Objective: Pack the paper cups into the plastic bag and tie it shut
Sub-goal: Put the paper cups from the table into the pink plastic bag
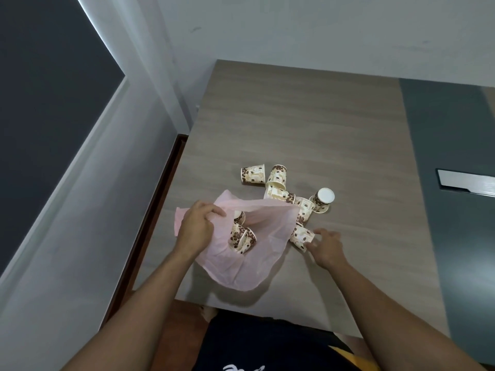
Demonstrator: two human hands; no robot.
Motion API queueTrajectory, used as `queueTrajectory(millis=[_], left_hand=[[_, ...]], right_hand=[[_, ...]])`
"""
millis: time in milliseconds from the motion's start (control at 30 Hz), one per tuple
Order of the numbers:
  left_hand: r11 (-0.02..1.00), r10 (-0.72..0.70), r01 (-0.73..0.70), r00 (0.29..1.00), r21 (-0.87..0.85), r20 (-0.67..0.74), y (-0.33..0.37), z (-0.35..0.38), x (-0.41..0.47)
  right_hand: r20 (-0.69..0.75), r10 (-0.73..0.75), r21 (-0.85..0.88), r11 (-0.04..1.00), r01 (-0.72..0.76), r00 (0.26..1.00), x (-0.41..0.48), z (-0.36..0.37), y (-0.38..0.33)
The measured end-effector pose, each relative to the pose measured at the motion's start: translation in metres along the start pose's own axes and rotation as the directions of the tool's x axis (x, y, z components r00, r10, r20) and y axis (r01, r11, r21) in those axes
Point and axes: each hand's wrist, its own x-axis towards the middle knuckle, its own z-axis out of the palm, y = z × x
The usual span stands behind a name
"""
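On the wooden table [308,124] the pink plastic bag [241,266] lies with its mouth open toward the far side, and the left hand [194,231] is clamped on its left rim, holding it up. Some paper cups [242,238] already lie inside, while the others are scattered beyond and to the right of the mouth. The right hand [325,247], its fingers closing around the nearest cup [301,236], is clearly the closer one; this cup lies on its side just beside the bag's right edge, so I think a short move to the left should put it in.

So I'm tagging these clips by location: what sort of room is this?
Probably an office or meeting room, though I can't be sure. The wood-grain table has a dark centre strip with a metal flap, seemingly a cable port, and plain white walls surround it.
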Motion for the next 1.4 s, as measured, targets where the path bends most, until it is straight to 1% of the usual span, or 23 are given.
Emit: queueTrajectory(millis=[67, 167, 233, 300, 400, 500, 567, 600, 667, 700, 733, 767, 800, 833, 900, 967, 1067, 1167, 1267, 1400], left_hand=[[1.0, -0.006, 0.006, 0.999, 0.016, -0.035, 0.002, -0.002, -0.001], [0.994, -0.113, 0.112, 0.989, -0.014, -0.095, 0.009, -0.003, 0.0], [0.985, -0.175, 0.175, 0.981, -0.013, -0.088, 0.012, -0.003, 0.003], [0.982, -0.187, 0.187, 0.98, 0.002, -0.062, 0.012, -0.002, 0.007], [0.98, -0.198, 0.197, 0.98, 0.03, 0.028, 0.013, 0.0, 0.01], [0.982, -0.173, 0.163, 0.98, 0.095, 0.102, 0.016, 0.004, 0.009], [0.985, -0.161, 0.15, 0.978, 0.09, 0.132, 0.02, 0.005, 0.007], [0.985, -0.162, 0.152, 0.978, 0.083, 0.131, 0.022, 0.005, 0.008], [0.984, -0.175, 0.169, 0.977, 0.064, 0.123, 0.025, 0.005, 0.009], [0.983, -0.184, 0.18, 0.975, 0.042, 0.126, 0.026, 0.005, 0.01], [0.981, -0.196, 0.196, 0.972, 0.015, 0.132, 0.028, 0.005, 0.011], [0.977, -0.206, 0.211, 0.969, -0.017, 0.139, 0.029, 0.005, 0.012], [0.973, -0.215, 0.225, 0.966, -0.052, 0.145, 0.031, 0.004, 0.013], [0.968, -0.221, 0.235, 0.964, -0.088, 0.152, 0.033, 0.003, 0.014], [0.955, -0.227, 0.253, 0.959, -0.154, 0.17, 0.037, 0.002, 0.016], [0.929, -0.252, 0.295, 0.946, -0.222, 0.203, 0.042, 0.001, 0.018], [0.897, -0.275, 0.333, 0.936, -0.291, 0.222, 0.051, 0.0, 0.018], [0.885, -0.262, 0.329, 0.937, -0.33, 0.23, 0.055, -0.003, 0.018], [0.843, -0.277, 0.355, 0.931, -0.404, 0.239, 0.06, -0.007, 0.017], [0.782, -0.28, 0.39, 0.917, -0.487, 0.284, 0.067, -0.013, 0.012]], right_hand=[[0.019, 0.016, -0.003, 1.0, -0.016, 1.0, -0.001, 0.004, 0.005], [0.059, 0.026, 0.022, 0.999, -0.027, 0.998, -0.001, 0.008, 0.007], [0.072, 0.027, 0.012, 1.0, -0.028, 0.997, 0.0, 0.009, 0.007], [0.075, 0.046, 0.046, 0.998, -0.05, 0.996, 0.002, 0.008, 0.008], [0.076, 0.11, 0.232, 0.965, -0.125, 0.991, 0.006, 0.0, 0.008], [0.042, 0.12, 0.428, 0.895, -0.126, 0.992, 0.017, -0.01, 0.009], [0.025, 0.101, 0.566, 0.819, -0.097, 0.995, 0.016, -0.023, 0.001], [0.041, 0.089, 0.654, 0.751, -0.094, 0.995, 0.014, -0.03, -0.004], [0.12, 0.035, 0.81, 0.574, -0.118, 0.992, 0.01, -0.039, -0.012], [0.16, -0.002, 0.862, 0.487, -0.139, 0.987, 0.009, -0.043, -0.016], [0.196, -0.031, 0.889, 0.427, -0.164, 0.98, 0.006, -0.047, -0.021], [0.228, -0.058, 0.904, 0.382, -0.189, 0.972, 0.001, -0.05, -0.027], [0.254, -0.085, 0.904, 0.375, -0.205, 0.963, -0.002, -0.052, -0.033], [0.28, -0.126, 0.898, 0.385, -0.213, 0.952, -0.008, -0.052, -0.04], [0.32, -0.197, 0.858, 0.474, -0.195, 0.927, -0.019, -0.049, -0.055], [0.352, -0.258, 0.799, 0.583, -0.146, 0.9, -0.03, -0.041, -0.069], [0.347, -0.312, 0.699, 0.715, -0.022, 0.884, -0.046, -0.025, -0.094], [0.29, -0.385, 0.573, 0.803, 0.163, 0.876, -0.058, -0.005, -0.119], [0.26, -0.446, 0.379, 0.863, 0.335, 0.856, -0.07, 0.007, -0.139], [0.254, -0.505, 0.202, 0.862, 0.465, 0.825, -0.073, 0.025, -0.16]])
